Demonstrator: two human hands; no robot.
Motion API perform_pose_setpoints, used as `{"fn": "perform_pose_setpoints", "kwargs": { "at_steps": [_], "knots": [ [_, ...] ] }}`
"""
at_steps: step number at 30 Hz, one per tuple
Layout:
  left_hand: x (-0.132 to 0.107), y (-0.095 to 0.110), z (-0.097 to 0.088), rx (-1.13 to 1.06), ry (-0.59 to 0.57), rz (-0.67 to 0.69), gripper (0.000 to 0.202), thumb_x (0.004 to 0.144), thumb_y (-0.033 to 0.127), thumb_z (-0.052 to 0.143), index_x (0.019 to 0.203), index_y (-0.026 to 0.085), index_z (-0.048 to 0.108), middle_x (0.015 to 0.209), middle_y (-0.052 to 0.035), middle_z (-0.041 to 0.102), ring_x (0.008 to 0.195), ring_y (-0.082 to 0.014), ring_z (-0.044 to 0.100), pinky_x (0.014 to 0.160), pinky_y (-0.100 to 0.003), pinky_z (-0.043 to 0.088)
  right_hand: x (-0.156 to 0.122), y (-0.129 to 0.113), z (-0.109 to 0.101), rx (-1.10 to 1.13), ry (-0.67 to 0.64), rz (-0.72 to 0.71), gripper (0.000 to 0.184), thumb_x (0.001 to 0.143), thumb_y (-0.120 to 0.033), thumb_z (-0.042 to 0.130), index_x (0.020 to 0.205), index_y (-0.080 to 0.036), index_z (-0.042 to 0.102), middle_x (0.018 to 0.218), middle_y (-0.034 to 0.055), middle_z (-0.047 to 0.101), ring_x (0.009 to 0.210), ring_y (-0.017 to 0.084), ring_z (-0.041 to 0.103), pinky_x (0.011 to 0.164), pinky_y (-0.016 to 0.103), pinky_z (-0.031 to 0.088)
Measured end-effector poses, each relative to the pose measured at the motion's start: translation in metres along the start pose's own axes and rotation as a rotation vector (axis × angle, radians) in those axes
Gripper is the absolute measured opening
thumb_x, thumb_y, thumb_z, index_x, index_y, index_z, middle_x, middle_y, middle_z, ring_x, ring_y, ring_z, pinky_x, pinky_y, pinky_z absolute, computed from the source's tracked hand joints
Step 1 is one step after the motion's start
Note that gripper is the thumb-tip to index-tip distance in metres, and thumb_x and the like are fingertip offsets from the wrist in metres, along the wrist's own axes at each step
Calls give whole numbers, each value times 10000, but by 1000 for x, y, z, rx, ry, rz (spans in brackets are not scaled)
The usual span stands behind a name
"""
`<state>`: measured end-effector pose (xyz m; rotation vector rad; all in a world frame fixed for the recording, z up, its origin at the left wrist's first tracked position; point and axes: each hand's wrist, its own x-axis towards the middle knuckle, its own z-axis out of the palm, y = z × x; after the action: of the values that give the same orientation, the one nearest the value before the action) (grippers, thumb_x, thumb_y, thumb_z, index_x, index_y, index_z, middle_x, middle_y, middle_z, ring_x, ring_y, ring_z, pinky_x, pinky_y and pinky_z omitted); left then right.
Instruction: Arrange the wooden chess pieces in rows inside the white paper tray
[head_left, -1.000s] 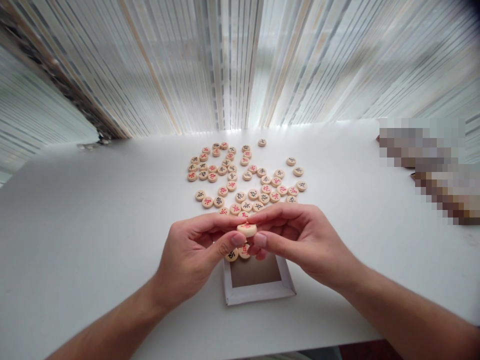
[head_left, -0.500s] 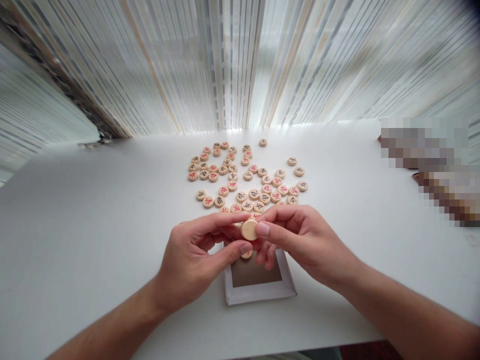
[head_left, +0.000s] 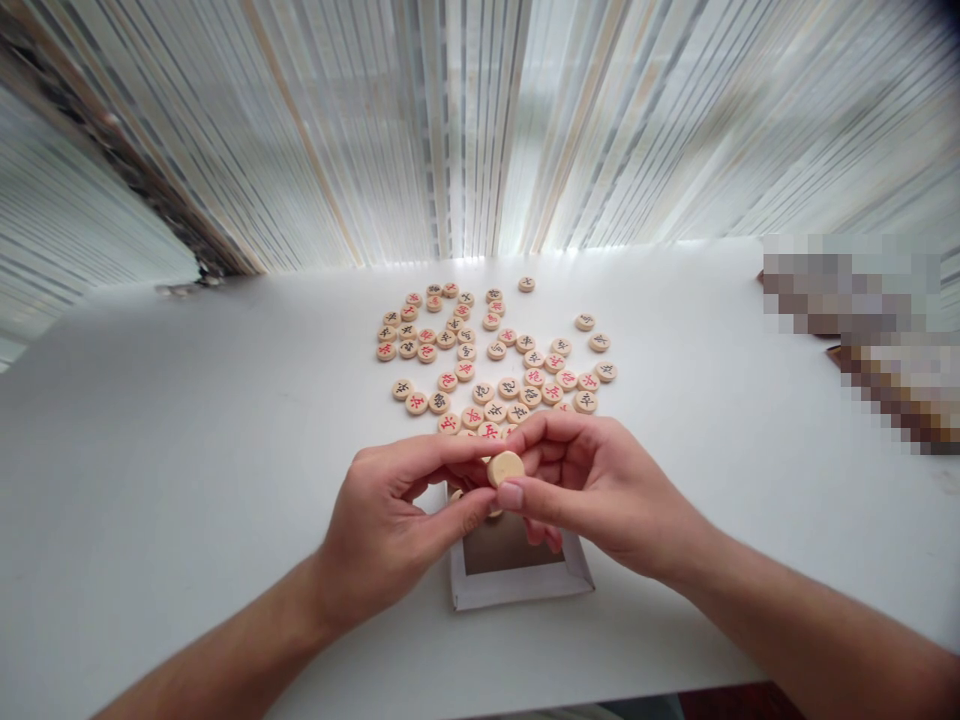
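Left hand (head_left: 386, 535), right hand (head_left: 600, 490) pinch wooden xiangqi piece (head_left: 505, 468), face blank; nearby pieces (head_left: 483, 393) bear red, black characters.

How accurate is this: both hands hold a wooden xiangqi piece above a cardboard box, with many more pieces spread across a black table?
The table is white, not black, in the head view. Otherwise right: left hand and right hand hold the xiangqi piece above the cardboard box.

Bright daylight comes through the striped curtain (head_left: 480, 130), glaring along its lower edge; the wide lens bends it toward the corners, with a pixelated patch (head_left: 851, 340) below it on the right.
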<state>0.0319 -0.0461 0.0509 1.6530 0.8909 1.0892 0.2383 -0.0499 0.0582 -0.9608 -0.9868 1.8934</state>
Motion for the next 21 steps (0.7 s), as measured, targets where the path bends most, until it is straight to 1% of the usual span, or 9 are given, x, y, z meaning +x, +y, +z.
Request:
{"fn": "perform_pose_setpoints", "kwargs": {
  "at_steps": [3,6,8,11,13,18,21],
  "knots": [
    [0,1,0,114,-6,80,285,861,78,846,1120,197,849,933,-39,861,783,-153,796,761,-223,666,0,1,1,-41,34,-27,398,628,-240,1050,827,-157,716,628,-36,676,505,70,578,461,146,475],
    [0,4,1,184,-43,136,281,878,58,820,1120,199,847,975,-43,868,823,-162,807,790,-232,660,-1,1,3,-84,51,-39,380,654,-307,1038,772,-154,711,639,-17,685,511,68,542,463,159,443],
    [1,5,1,188,-56,144,286,884,51,813,1121,207,847,975,-43,868,822,-170,808,793,-247,664,-1,0,3,-98,47,-41,376,687,-357,1019,761,-157,709,650,-8,693,509,72,535,461,170,439],
    [1,6,1,132,-61,108,278,883,70,825,1110,228,852,954,-41,865,801,-179,802,766,-261,670,-2,-1,2,-92,26,-59,356,741,-388,985,760,-169,704,603,-27,656,500,83,539,465,182,459],
    [2,6,1,68,-61,68,306,877,70,834,1124,249,851,949,-28,864,803,-171,801,759,-245,669,-1,-1,1,-86,3,-75,327,791,-401,950,768,-169,720,585,-30,643,506,92,555,485,193,485],
    [1,3,-1,-96,-61,-35,383,866,26,827,1162,268,851,961,-8,866,811,-146,815,795,-206,677,0,1,-3,-8,-35,-90,297,880,-425,877,809,-161,762,632,-7,684,537,102,617,512,198,521],
    [1,4,-1,-166,-52,-93,402,860,12,831,1164,274,853,1019,-9,872,832,-140,822,816,-197,685,-1,3,-3,34,-49,-70,253,877,-391,884,854,-158,787,641,5,710,549,109,642,518,199,537]
  ]
}}
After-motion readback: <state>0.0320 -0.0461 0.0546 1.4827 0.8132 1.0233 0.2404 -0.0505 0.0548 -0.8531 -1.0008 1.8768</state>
